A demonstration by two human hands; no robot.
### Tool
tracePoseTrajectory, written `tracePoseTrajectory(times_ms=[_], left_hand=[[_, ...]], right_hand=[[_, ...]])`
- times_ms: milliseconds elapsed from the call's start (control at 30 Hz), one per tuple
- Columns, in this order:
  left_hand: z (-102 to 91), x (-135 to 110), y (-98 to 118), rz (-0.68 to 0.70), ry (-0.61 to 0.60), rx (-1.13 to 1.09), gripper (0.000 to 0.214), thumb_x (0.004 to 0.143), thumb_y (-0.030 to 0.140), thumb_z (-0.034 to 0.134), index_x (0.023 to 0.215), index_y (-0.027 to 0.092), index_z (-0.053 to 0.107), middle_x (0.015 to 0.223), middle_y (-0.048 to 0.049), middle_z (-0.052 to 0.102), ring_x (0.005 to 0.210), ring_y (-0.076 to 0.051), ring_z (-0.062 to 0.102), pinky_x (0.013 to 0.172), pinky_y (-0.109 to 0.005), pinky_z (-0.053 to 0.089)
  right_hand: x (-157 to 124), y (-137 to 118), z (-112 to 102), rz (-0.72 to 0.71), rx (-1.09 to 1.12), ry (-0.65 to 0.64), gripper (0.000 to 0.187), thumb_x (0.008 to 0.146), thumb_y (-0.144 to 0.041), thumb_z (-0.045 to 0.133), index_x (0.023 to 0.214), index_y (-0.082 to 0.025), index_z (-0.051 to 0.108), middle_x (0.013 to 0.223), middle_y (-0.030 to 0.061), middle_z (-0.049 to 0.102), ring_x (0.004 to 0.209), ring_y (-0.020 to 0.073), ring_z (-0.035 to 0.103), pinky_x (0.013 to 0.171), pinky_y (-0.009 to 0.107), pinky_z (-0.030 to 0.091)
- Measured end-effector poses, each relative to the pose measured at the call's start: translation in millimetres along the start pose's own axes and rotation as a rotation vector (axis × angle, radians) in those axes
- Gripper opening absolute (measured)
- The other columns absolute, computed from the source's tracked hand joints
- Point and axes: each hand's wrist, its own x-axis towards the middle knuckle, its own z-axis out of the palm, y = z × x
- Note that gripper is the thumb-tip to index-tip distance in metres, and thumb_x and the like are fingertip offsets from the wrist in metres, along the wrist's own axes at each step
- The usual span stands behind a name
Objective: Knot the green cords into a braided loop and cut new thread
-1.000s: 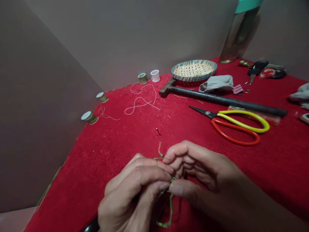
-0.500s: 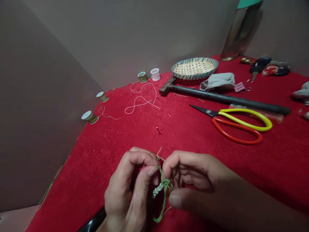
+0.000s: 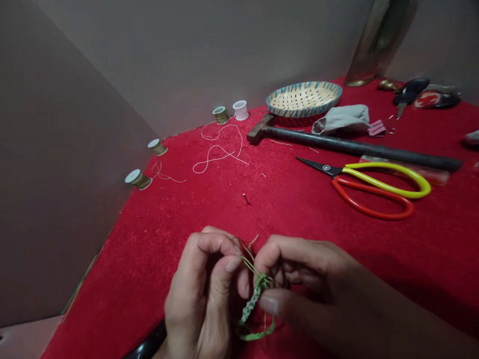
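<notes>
A small green and white braided cord (image 3: 253, 303) hangs between my two hands, its lower end curling into a plain green loop. Thin loose strands come out of its top. My left hand (image 3: 204, 289) is closed, pinching these strands between thumb and forefinger. My right hand (image 3: 310, 279) is closed around the top of the braid from the other side, fingers curled and thumb close to the braid. Its fingertips partly hide the strands. Just beyond the hands, a nail (image 3: 245, 199) stands up from the red cloth (image 3: 179, 214).
Scissors (image 3: 377, 187) with yellow and red handles lie at right, near a hammer (image 3: 348, 144). Behind are a woven basket (image 3: 304, 99), a grey cloth bundle (image 3: 342, 119), a pink binder clip (image 3: 377, 128) and a bottle (image 3: 377, 45). Thread spools (image 3: 138, 179) line the left edge beside grey walls.
The braid has turned and shows more of its length, and its green loop has swung to the right. Both hands keep nearly the same place. The view has shifted slightly.
</notes>
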Motion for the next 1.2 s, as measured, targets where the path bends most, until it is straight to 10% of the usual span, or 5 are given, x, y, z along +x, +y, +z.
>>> tracePoseTrajectory(times_ms=[433,767,1200], left_hand=[[8.8,-6,-4,-0.095,0.093,-0.028,0.016,0.093,0.014,0.057,0.087,0.026,0.065,0.063,0.0051,0.061,0.042,-0.006,0.054,0.041,-0.010,0.048],[5.3,-4,0,-0.130,0.040,-0.021,0.021,0.095,0.011,0.052,0.089,0.028,0.063,0.063,0.0054,0.062,0.051,-0.007,0.055,0.051,-0.011,0.049],[-0.7,1,-1,-0.276,0.106,-0.030,0.006,0.093,0.024,0.060,0.087,0.024,0.057,0.067,0.0047,0.059,0.049,-0.008,0.054,0.045,-0.016,0.046]], right_hand=[[0,-1,-2,-0.028,0.262,-0.019,0.005,0.086,-0.022,0.064,0.088,-0.021,0.060,0.076,-0.0036,0.064,0.073,0.0098,0.061,0.069,0.020,0.048],[-1,-5,2,-0.071,-0.064,0.154,0.013,0.075,-0.010,0.051,0.073,-0.022,0.050,0.064,-0.0051,0.058,0.059,0.0117,0.057,0.053,0.020,0.044],[-2,-3,6,-0.020,0.318,0.106,0.021,0.078,-0.009,0.057,0.093,-0.022,0.058,0.076,-0.0059,0.064,0.071,0.0084,0.061,0.067,0.019,0.047]])
